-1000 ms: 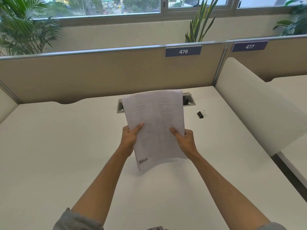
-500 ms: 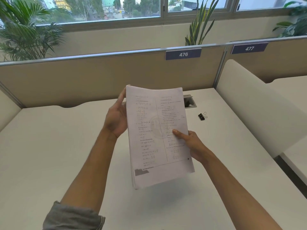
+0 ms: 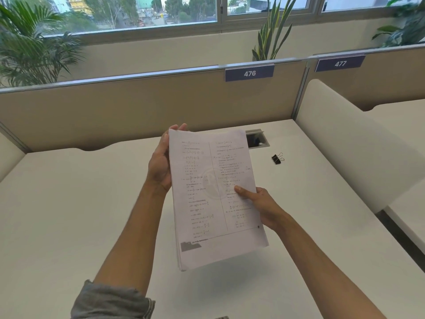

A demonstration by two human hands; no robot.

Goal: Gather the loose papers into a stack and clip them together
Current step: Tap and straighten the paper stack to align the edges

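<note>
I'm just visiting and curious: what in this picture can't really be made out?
All in the head view:
- Print on the paper stack: too small and faint to read.
- Left hand fingers: mostly hidden behind the stack.
- Sheet count: only the edges show.
- Desk cable port: partly covered by the stack, dark inside.
- Binder clip: too small for detail.
- Right hand: fingers under the stack, unseen.

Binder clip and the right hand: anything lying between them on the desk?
Nothing: in the head view only bare desk lies between the binder clip and the right hand.
</note>
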